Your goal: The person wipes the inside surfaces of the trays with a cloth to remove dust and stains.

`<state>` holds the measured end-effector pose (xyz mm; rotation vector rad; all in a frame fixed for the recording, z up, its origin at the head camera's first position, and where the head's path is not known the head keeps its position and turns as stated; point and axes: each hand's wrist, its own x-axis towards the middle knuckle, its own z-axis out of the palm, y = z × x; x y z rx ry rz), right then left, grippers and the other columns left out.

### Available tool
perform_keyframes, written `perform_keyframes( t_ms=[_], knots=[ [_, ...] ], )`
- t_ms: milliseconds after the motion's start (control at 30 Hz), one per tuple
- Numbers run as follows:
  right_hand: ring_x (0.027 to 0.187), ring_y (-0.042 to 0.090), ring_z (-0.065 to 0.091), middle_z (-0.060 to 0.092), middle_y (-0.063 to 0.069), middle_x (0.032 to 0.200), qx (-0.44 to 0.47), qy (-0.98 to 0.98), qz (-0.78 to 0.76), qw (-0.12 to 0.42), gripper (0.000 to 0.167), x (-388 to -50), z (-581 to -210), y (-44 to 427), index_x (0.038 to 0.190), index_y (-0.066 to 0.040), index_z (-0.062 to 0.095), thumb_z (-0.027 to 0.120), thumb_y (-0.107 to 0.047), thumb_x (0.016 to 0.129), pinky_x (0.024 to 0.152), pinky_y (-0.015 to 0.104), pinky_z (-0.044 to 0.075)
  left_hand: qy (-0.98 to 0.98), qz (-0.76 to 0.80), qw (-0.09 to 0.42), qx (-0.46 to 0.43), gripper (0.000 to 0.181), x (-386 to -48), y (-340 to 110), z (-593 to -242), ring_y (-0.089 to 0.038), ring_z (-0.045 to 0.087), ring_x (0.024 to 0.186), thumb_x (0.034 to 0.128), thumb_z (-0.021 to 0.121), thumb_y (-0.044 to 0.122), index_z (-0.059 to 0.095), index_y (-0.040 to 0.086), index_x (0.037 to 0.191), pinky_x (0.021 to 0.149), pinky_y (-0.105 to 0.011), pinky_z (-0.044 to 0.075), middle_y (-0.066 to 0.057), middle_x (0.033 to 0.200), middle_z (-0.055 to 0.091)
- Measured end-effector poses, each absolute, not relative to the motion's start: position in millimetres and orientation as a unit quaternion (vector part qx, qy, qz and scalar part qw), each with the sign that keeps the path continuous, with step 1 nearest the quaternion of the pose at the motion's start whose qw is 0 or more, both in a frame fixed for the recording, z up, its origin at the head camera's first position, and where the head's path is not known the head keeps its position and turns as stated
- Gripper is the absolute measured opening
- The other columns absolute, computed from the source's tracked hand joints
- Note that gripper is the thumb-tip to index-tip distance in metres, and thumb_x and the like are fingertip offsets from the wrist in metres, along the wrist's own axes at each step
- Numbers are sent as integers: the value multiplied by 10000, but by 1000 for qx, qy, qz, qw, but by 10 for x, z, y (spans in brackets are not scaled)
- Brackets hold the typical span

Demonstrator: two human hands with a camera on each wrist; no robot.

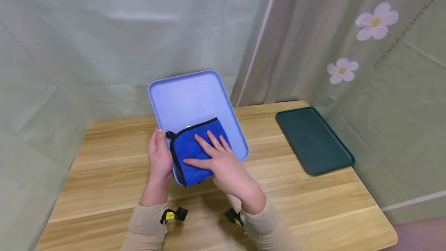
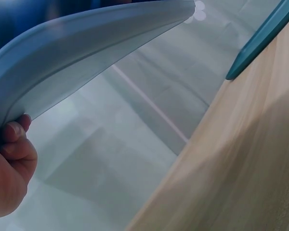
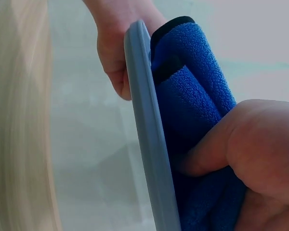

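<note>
A light blue-violet tray (image 1: 195, 100) is held tilted up above the table. My left hand (image 1: 160, 158) grips its left edge, thumb on the rim; the left wrist view shows curled fingers (image 2: 20, 132) at the underside. A folded blue towel (image 1: 188, 146) with black edging lies against the tray's lower part. My right hand (image 1: 226, 165) has its fingers spread across the towel's outer face. In the right wrist view, the thumb (image 3: 207, 154) reaches in among the towel's folds, close to the tray, so towel layers sit between thumb and fingers. The thumb's tip is hidden.
A dark green tray (image 1: 315, 140) lies flat at the right side of the wooden table (image 1: 104, 173). Pale curtains (image 1: 122, 42) hang behind and at both sides, with flower prints on the right. Small black cameras (image 1: 181, 214) are strapped to both wrists.
</note>
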<state>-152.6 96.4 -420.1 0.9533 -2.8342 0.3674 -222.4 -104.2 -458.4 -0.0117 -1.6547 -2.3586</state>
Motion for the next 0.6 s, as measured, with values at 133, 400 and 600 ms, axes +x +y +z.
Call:
perform_keyframes(
  t_ms=[133, 400, 600],
  knots=[
    [1635, 369, 31, 214, 68, 1769, 306, -940, 133, 74, 945, -1550, -4214, 1014, 1510, -448, 606, 720, 194, 827, 1286, 618, 119, -566, -814, 131, 0, 518, -2212, -1034, -4578, -198, 513, 1316, 1182, 365, 273, 461, -84, 1545, 1131, -257, 419, -85, 1368, 583],
    [1625, 403, 84, 221, 57, 1769, 279, -942, 162, 89, 982, -1583, -4190, 1137, 1496, -441, 625, 636, 258, 806, 1283, 619, 104, -575, -808, 128, 14, 519, -2198, -1049, -4575, -154, 656, 1083, 1177, 380, 318, 495, -15, 1558, 922, -254, 549, -12, 1223, 666],
    [1621, 414, 108, 207, 57, 1773, 261, -948, 158, 93, 979, -1589, -4167, 1208, 1501, -450, 616, 644, 244, 813, 1281, 624, 126, -588, -800, 120, 24, 542, -2193, -1059, -4562, -175, 628, 1116, 1175, 379, 353, 463, 33, 1605, 917, -264, 543, -35, 1265, 628]
  ],
)
